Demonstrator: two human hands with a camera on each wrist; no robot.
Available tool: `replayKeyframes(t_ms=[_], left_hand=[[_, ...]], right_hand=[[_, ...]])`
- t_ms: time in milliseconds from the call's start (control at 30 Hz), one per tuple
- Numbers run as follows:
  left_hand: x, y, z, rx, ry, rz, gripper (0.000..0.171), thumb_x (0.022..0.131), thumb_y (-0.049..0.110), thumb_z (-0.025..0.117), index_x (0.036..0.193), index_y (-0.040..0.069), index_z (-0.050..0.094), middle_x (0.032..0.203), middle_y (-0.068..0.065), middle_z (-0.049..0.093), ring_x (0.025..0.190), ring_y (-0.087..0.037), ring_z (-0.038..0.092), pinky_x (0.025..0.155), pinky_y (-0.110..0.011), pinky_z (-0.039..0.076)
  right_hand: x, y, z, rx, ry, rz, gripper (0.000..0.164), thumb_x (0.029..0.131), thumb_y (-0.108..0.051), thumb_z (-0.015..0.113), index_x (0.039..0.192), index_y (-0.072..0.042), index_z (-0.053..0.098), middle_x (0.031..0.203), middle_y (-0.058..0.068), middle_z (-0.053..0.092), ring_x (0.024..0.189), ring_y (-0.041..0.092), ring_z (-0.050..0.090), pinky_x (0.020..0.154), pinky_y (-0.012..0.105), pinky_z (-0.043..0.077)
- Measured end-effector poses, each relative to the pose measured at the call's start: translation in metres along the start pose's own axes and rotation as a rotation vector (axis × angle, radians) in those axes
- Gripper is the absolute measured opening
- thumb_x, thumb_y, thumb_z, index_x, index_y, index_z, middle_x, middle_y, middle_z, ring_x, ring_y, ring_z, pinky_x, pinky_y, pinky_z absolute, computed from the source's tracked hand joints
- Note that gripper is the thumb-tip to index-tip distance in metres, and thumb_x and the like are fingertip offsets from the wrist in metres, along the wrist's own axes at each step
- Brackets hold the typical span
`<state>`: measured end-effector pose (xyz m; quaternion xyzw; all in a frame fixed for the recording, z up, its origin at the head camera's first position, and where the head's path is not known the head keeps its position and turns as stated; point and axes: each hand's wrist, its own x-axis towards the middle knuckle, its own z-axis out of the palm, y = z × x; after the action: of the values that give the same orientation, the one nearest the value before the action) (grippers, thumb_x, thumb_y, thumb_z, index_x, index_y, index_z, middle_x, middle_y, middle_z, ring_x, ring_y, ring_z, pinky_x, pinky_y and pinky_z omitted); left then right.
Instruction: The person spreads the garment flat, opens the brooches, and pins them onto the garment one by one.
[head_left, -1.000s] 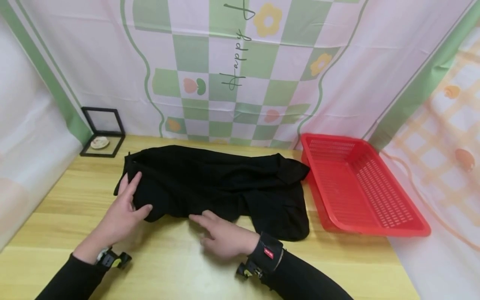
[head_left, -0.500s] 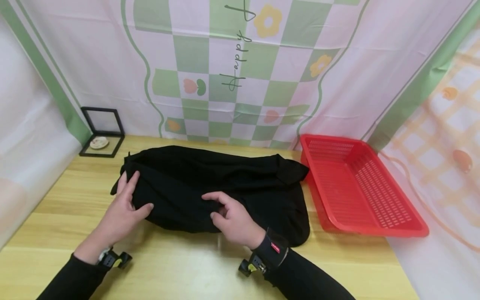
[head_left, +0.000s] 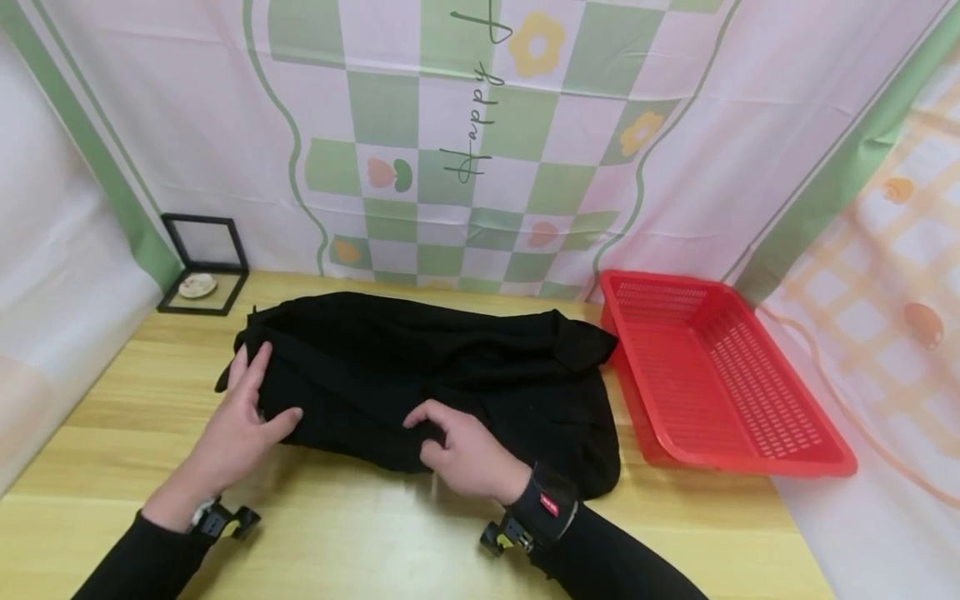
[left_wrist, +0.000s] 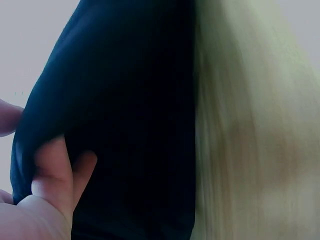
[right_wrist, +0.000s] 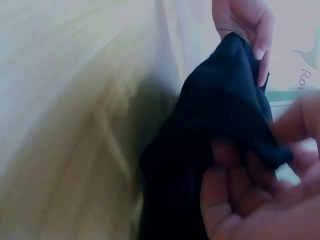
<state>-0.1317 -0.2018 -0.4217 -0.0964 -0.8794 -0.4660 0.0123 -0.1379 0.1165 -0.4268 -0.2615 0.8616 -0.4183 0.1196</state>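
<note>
A black cloth garment lies folded and rumpled along the middle of the table. At its left end my left hand grips the edge, fingers spread over the fabric and thumb toward the front. The left wrist view shows some fingers tucked against a fold of the garment. My right hand is over the front middle of the garment, index finger bent. In the right wrist view its curled fingers pinch a gathered bit of the garment, partly hidden by the hand itself.
A red plastic basket stands at the right, touching or close by the garment's right end. At the back left is a black hinged frame with a small round pale item. A printed curtain hangs behind the table.
My right hand has moved from the front edge up over the garment, drawing its front layer toward the person and covering the earlier gap. The left hand has shifted slightly left with the edge.
</note>
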Motion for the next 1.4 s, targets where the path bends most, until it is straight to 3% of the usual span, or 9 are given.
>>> replayKeyframes(t_ms=[133, 300, 467, 633, 700, 867, 1067, 1200, 1400], left_hand=[[0.0, 0.0, 0.002, -0.038, 0.003, -0.001, 0.097, 0.096, 0.02, 0.068, 0.16, 0.017, -0.005, 0.16, -0.013, -0.025, 0.085, -0.034, 0.059, 0.058, -0.026, 0.048], [0.001, 0.0, 0.006, -0.203, -0.029, 0.017, 0.101, 0.093, 0.004, 0.066, 0.16, 0.023, -0.007, 0.159, -0.005, -0.03, 0.088, -0.036, 0.066, 0.065, -0.032, 0.057], [0.0, 0.0, 0.003, -0.183, 0.009, 0.043, 0.103, 0.091, -0.004, 0.063, 0.159, 0.025, -0.008, 0.158, -0.003, -0.032, 0.087, -0.027, 0.065, 0.069, -0.03, 0.057], [0.002, 0.001, -0.002, -0.239, 0.065, 0.075, 0.101, 0.091, -0.011, 0.058, 0.159, 0.023, -0.008, 0.158, -0.002, -0.033, 0.088, -0.016, 0.061, 0.074, -0.027, 0.057], [0.002, 0.002, -0.004, -0.227, 0.098, 0.085, 0.099, 0.092, -0.009, 0.058, 0.16, 0.021, -0.007, 0.158, -0.004, -0.032, 0.088, -0.012, 0.059, 0.074, -0.022, 0.055], [0.001, 0.004, -0.007, -0.19, 0.161, 0.093, 0.095, 0.093, -0.005, 0.062, 0.16, 0.014, -0.002, 0.16, -0.006, -0.028, 0.087, -0.006, 0.056, 0.074, -0.013, 0.05], [0.004, 0.006, -0.007, -0.225, 0.185, 0.104, 0.093, 0.094, -0.005, 0.061, 0.16, 0.011, -0.003, 0.161, -0.004, -0.024, 0.091, -0.002, 0.056, 0.077, -0.011, 0.049], [0.007, 0.004, -0.009, -0.287, 0.188, 0.095, 0.093, 0.095, -0.005, 0.06, 0.159, 0.012, -0.005, 0.16, -0.001, -0.027, 0.098, -0.001, 0.056, 0.082, -0.012, 0.048], [0.01, -0.002, -0.01, -0.382, 0.166, 0.083, 0.094, 0.095, -0.009, 0.057, 0.159, 0.014, -0.007, 0.159, 0.002, -0.031, 0.102, -0.001, 0.057, 0.083, -0.014, 0.049]], right_hand=[[0.0, -0.001, 0.0, -0.005, 0.177, 0.031, 0.028, 0.091, -0.003, 0.051, 0.104, -0.022, 0.067, 0.085, -0.008, 0.056, 0.056, 0.01, 0.044, 0.06, 0.029, 0.044], [0.001, -0.002, 0.001, 0.06, 0.275, 0.066, 0.052, 0.09, -0.01, 0.058, 0.141, -0.015, 0.054, 0.136, 0.001, 0.043, 0.091, 0.015, 0.055, 0.083, 0.035, 0.045], [0.002, -0.004, 0.0, -0.041, 0.212, 0.064, 0.079, 0.091, -0.011, 0.067, 0.158, -0.016, 0.025, 0.151, 0.009, 0.028, 0.112, 0.021, 0.051, 0.09, 0.037, 0.043], [0.0, -0.002, -0.011, -0.185, 0.16, 0.103, 0.082, 0.089, -0.006, 0.062, 0.159, -0.016, 0.02, 0.105, 0.012, 0.065, 0.057, 0.014, 0.052, 0.06, 0.032, 0.048], [-0.001, 0.0, -0.016, -0.266, 0.143, 0.118, 0.071, 0.086, -0.006, 0.062, 0.152, -0.011, 0.035, 0.092, 0.011, 0.066, 0.058, 0.015, 0.055, 0.061, 0.034, 0.051], [-0.002, 0.007, -0.027, -0.525, 0.167, 0.105, 0.029, 0.084, -0.008, 0.065, 0.113, -0.007, 0.067, 0.107, 0.008, 0.067, 0.097, 0.021, 0.063, 0.084, 0.039, 0.052], [-0.005, 0.009, -0.036, -0.625, 0.355, 0.118, 0.018, 0.084, -0.009, 0.064, 0.102, -0.007, 0.067, 0.092, 0.006, 0.063, 0.081, 0.025, 0.063, 0.072, 0.041, 0.053], [-0.008, 0.007, -0.044, -0.44, 0.395, 0.123, 0.016, 0.088, -0.008, 0.057, 0.1, -0.009, 0.068, 0.077, 0.002, 0.06, 0.064, 0.021, 0.057, 0.065, 0.038, 0.05], [-0.012, 0.006, -0.059, 0.136, 0.371, 0.127, 0.016, 0.097, -0.006, 0.051, 0.098, -0.011, 0.067, 0.069, 0.002, 0.051, 0.058, 0.019, 0.045, 0.06, 0.031, 0.039]])
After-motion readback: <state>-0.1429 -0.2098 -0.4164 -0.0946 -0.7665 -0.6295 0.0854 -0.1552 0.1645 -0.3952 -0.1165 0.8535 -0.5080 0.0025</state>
